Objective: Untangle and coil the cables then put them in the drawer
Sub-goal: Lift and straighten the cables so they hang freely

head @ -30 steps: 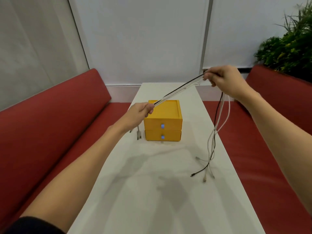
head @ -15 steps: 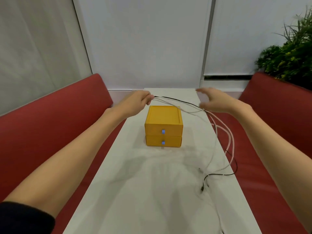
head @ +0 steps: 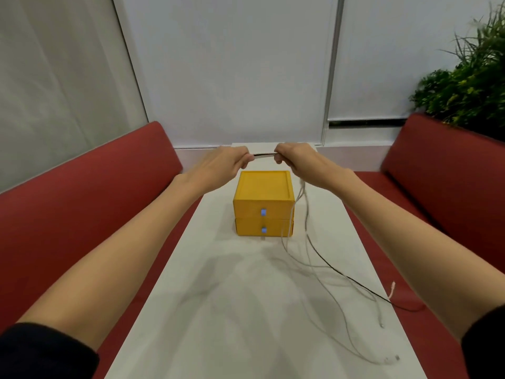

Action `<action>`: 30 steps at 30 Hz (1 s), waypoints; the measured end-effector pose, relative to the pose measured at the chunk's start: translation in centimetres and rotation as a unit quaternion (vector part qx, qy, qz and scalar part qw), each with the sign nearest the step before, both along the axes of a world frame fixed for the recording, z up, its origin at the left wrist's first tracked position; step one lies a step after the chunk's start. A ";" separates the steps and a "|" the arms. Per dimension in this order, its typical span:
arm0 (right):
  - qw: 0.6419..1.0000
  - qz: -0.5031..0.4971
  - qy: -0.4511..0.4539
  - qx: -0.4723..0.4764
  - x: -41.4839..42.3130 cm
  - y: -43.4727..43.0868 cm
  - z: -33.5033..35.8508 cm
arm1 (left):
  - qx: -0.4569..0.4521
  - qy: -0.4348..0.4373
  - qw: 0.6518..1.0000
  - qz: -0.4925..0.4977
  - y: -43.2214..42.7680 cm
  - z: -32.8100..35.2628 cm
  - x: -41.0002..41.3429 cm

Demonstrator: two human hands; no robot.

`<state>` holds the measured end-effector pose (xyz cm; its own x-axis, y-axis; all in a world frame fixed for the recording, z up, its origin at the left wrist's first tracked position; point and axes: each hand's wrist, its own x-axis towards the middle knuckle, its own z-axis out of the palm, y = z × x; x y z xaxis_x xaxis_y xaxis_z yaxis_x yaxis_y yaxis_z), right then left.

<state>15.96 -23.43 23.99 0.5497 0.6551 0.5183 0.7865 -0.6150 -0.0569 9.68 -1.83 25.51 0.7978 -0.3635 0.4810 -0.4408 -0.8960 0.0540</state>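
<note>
So both your left hand [head: 218,165] and right hand [head: 297,162] pinch the cables [head: 303,214] close together, with the slack trailing down below your right one.

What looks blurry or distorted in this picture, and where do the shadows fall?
Head view: the thin white and black cables are smeared by motion below the right hand; the left hand is slightly soft. The yellow two-drawer box is sharp. Soft arm shadows fall on the white table nearer than the box. Wide-angle distortion bows the window frames and red benches.
</note>
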 end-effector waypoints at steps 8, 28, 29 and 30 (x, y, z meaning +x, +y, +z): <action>0.997 -0.073 0.018 0.031 1.7 -3.3 0.0 | 0.125 -0.211 0.956 0.158 4.9 -1.5 -0.2; 0.921 -0.323 0.157 0.148 3.3 -10.9 -8.5 | -0.013 -0.101 0.892 0.441 14.6 -0.9 -1.2; 0.915 -0.330 0.171 0.157 3.1 -11.1 -9.5 | -0.008 -0.109 0.893 0.437 14.8 -0.2 -1.1; 0.908 -0.339 0.185 0.163 3.0 -11.3 -10.5 | -0.004 -0.115 0.892 0.436 15.0 0.5 -1.0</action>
